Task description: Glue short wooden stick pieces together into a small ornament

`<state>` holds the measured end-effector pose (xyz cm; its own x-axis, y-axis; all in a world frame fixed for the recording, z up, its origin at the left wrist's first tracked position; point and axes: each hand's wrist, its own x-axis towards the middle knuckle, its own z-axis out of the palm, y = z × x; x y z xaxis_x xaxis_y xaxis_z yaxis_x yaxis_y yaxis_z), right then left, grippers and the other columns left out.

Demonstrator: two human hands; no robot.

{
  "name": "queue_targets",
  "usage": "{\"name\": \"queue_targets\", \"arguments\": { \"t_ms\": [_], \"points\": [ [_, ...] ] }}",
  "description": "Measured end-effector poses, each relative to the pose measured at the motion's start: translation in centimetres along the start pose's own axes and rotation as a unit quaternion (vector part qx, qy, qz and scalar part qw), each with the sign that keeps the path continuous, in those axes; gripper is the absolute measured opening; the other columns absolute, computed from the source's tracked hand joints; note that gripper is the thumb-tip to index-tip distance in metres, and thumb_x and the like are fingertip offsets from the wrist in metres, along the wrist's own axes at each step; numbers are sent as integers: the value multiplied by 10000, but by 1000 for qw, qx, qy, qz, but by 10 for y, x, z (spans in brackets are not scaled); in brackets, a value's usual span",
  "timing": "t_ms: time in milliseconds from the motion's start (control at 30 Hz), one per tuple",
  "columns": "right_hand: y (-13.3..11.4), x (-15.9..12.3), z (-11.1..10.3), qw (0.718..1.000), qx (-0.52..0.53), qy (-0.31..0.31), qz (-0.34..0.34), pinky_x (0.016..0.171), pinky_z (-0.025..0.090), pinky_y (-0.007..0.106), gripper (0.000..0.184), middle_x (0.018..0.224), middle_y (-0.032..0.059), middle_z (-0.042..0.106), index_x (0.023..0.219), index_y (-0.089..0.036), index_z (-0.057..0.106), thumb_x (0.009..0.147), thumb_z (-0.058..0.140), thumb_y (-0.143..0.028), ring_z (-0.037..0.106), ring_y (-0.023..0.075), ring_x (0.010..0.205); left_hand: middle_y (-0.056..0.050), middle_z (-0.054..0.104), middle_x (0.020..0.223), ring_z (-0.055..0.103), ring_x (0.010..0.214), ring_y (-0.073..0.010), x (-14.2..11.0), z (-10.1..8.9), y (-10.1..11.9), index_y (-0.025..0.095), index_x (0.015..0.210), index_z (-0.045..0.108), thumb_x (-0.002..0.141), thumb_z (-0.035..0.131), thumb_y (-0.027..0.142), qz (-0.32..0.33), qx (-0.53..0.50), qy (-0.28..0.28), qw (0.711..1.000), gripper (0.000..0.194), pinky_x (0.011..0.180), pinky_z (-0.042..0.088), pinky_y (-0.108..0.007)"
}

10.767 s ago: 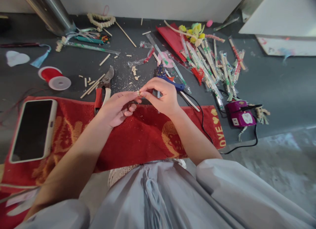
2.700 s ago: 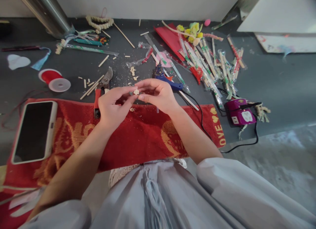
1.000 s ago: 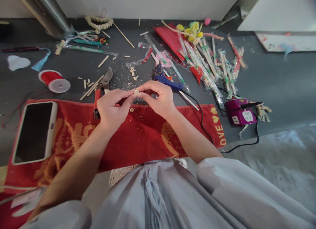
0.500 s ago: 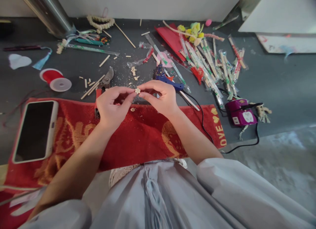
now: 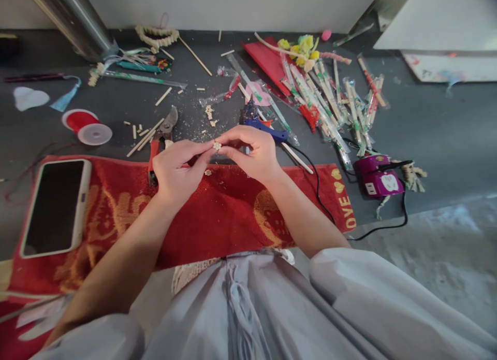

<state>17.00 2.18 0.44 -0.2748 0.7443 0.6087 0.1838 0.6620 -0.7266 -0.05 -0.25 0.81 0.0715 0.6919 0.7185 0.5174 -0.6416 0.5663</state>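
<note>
Between the fingertips of both hands is a small pale flower-shaped cluster of wooden pieces. My left hand pinches it from the left with thumb and forefinger. From the right, my right hand pinches the same cluster. A similar small piece lies on the red towel below my fingers. Pruning shears with red handles rest beside my left hand, which partly hides them. Just beyond my right hand lies a blue glue gun.
Wrapped chopsticks are heaped at the right, near a purple power socket with a black cable. Cut sticks, a red ribbon spool and a phone lie at the left. Stacked wooden bits sit amid crumbs.
My left hand has shifted slightly right and its fingers have closed further around the cluster. The cluster has turned a little. My right hand has hardly moved.
</note>
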Motion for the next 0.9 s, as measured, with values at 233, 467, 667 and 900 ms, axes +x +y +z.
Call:
{"name": "queue_targets", "arguments": {
  "t_ms": [233, 467, 667, 900],
  "points": [
    [-2, 0, -2, 1000, 5, -5, 0, 620, 471, 180, 159, 776, -23, 722, 803, -165, 700, 851, 669, -314, 624, 60, 705, -9, 739, 710, 634, 590, -115, -2, 1, -1, 225, 843, 763, 798, 705, 205, 2, 0, -4, 1000, 76, 579, 481, -257],
    [1, -1, 1, 999, 3, 7, 39, 628, 492, 192, 201, 818, -15, 734, 856, -178, 717, 841, 669, -373, 640, 72, 724, 3, 715, 671, 589, 543, -95, 0, -1, 3, 224, 849, 755, 801, 696, 206, -22, 17, -2, 1000, 78, 515, 435, -231],
    [2, -1, 0, 999, -11, 8, 35, 632, 501, 195, 194, 834, -6, 739, 869, -179, 722, 861, 649, -359, 649, 75, 740, 8, 704, 658, 578, 531, -87, 0, -3, 6, 221, 848, 748, 803, 682, 211, -40, 28, -7, 999, 80, 500, 426, -218],
    [2, -3, 0, 1000, -17, -2, -5, 609, 487, 188, 259, 851, 2, 719, 922, -166, 701, 855, 650, -410, 612, 64, 703, 13, 710, 683, 591, 539, -90, -1, -2, 6, 226, 803, 728, 808, 683, 230, -83, 31, -14, 996, 46, 503, 434, -222]
  ]
}}
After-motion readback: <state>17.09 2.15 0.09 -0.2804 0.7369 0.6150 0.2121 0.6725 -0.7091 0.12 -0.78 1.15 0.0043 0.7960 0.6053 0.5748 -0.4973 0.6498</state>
